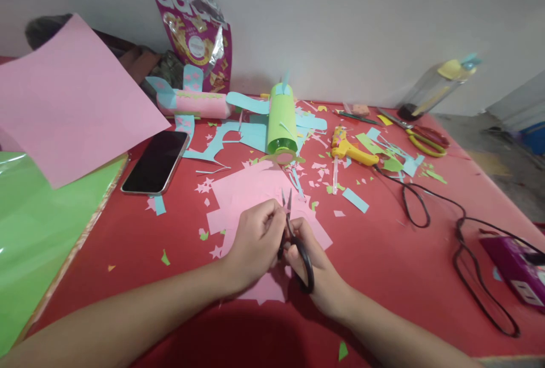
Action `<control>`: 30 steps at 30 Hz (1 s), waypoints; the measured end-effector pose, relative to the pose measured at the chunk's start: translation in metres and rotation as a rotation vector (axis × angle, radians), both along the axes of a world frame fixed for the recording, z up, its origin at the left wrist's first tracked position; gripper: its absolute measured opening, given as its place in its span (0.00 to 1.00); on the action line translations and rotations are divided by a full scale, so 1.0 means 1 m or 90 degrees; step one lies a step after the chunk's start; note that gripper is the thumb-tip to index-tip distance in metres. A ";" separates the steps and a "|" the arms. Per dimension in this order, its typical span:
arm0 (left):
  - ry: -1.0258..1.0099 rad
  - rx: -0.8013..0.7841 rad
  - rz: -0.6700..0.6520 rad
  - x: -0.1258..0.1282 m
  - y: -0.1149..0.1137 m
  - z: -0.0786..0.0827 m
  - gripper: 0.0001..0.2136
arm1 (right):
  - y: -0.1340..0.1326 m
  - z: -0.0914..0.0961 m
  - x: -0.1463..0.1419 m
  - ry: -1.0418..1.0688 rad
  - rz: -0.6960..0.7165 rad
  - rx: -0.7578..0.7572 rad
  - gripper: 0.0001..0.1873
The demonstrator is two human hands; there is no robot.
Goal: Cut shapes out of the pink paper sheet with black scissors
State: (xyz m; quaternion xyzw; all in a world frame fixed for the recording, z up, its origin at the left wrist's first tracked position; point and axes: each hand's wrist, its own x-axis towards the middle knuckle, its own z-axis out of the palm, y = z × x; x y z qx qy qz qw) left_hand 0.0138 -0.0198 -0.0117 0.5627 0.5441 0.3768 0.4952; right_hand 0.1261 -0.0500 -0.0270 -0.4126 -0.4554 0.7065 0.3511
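My right hand (313, 260) is closed around the black handles of a small pair of scissors (305, 268). Their blades point away from me and stand slightly apart. Close beside them, my left hand (259, 237) is pinched on a tiny pink paper piece (286, 209) at the blades; my fingers hide part of it. Under both hands lie cut pink paper sheets (242, 186), with small pink paper stars (205, 185) to their left. Just beyond stands a green paper-covered bottle (281, 121) with blue paper wings, and a similar pink one (204, 105) lies behind it.
A phone (156, 162) lies at left near a large pink sheet (80, 101) and green sheets (46, 231). To the right are a yellow glue gun (351, 151) with its looping cord, larger scissors (419, 134), a clear bottle (434, 92) and a purple box (513, 268). Paper scraps litter the red table.
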 end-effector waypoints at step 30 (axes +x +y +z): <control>0.010 0.013 -0.002 -0.004 0.004 -0.002 0.12 | 0.000 0.003 -0.002 -0.039 -0.029 0.006 0.20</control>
